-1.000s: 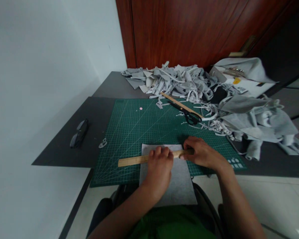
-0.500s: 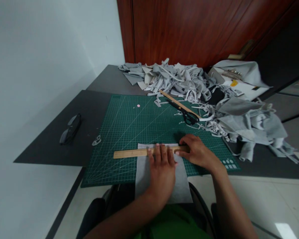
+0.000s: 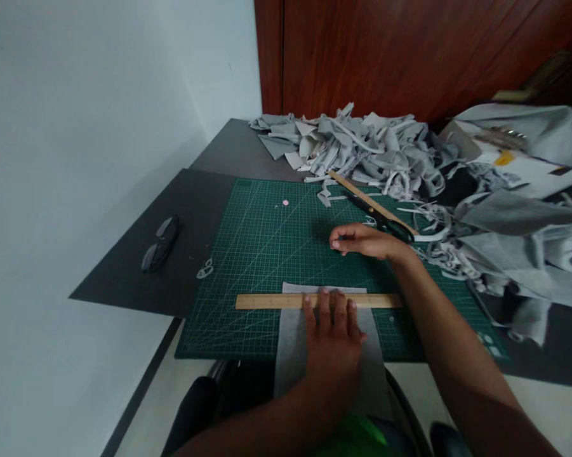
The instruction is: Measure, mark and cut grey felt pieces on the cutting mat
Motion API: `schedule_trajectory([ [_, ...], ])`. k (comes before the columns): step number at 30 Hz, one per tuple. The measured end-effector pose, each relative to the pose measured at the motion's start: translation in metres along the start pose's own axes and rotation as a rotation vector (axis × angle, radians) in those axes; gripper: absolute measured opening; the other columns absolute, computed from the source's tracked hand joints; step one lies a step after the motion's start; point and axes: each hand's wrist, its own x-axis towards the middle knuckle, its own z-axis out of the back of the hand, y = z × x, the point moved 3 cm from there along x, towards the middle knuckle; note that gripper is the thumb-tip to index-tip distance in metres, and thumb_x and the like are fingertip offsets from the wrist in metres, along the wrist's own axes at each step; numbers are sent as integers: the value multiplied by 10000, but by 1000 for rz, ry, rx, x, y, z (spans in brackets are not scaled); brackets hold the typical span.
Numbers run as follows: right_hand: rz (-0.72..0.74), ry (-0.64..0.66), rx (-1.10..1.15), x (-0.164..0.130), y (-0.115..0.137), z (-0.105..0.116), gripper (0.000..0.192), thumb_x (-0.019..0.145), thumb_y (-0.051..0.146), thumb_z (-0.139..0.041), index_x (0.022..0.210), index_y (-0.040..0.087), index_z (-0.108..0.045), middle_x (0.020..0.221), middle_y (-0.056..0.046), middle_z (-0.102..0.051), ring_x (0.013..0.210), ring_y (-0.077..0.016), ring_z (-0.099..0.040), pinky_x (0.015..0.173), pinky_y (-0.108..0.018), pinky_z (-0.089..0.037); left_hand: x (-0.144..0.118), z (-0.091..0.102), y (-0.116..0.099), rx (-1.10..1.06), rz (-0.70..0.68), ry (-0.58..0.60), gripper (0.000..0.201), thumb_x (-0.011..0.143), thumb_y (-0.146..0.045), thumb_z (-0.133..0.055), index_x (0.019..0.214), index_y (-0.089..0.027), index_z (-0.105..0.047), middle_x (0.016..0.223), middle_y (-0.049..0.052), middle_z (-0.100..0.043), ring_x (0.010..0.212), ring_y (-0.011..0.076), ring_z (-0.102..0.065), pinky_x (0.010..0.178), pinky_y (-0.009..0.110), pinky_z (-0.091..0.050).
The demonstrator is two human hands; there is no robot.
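Note:
My left hand lies flat with its fingers stretched over a wooden ruler, pressing it onto a grey piece of fabric. The ruler runs across the fabric near its far edge, and the fabric's near part hangs past the front of a green cutting mat. Over the mat, beyond the ruler, is my right hand. Its fingers are curled, thumb and fingertips close together; whatever they may hold is too small to make out. Black-handled scissors lie just behind that hand.
A second wooden ruler lies beside the scissors. Grey fabric scraps are heaped along the back, with more fabric at the right. A white box stands there. Glasses rest at the left, near small pale scraps.
My right hand has left the ruler's right end and moved forward over the mat. My left hand stays on the ruler. The view has shifted, moving everything rightward in the picture.

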Motion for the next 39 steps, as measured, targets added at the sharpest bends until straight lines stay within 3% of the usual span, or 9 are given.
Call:
schedule_trajectory([
  [3, -75, -92, 412, 7, -35, 13, 464, 712, 570, -928, 781, 170, -703, 759, -9, -647, 661, -137, -606, 635, -267, -528, 0, 4, 2, -15, -23, 3, 532, 1066, -540, -517, 1453, -189, -617, 1571, 96, -561, 1482, 395, -469, 1162, 681, -447],
  [7, -109, -104, 669, 3, -51, 22, 381, 706, 444, -977, 753, 167, -720, 752, 1, -640, 639, -113, -598, 618, -251, -565, 3, 14, 5, -46, -38, 60, 550, 1085, -536, -442, 1470, -178, -603, 1596, 93, -535, 1521, 391, -403, 1200, 676, -384],
  [17, -169, -10, 723, 12, -51, 23, 323, 775, 411, -949, 826, 154, -760, 691, 18, -628, 622, -89, -604, 618, -213, -600, 5, 23, 10, -82, -79, 143, 647, 1067, -607, -401, 1530, -176, -537, 1644, 97, -474, 1558, 406, -310, 1220, 668, -272],
  [29, -242, -44, 737, 12, -48, 25, 333, 726, 406, -981, 808, 161, -771, 768, 2, -686, 626, -92, -632, 611, -226, -625, 7, 22, 14, -80, -125, 163, 734, 1010, -681, -431, 1523, -168, -545, 1628, 108, -485, 1538, 416, -298, 1257, 623, -48],
  [39, -207, -1, 776, 15, -48, 25, 317, 769, 395, -958, 828, 148, -768, 667, 31, -606, 617, -81, -607, 673, -233, -653, 9, 23, 14, -101, -106, 185, 696, 967, -568, -535, 1530, -158, -526, 1625, 116, -482, 1536, 418, -283, 1250, 624, -39],
])
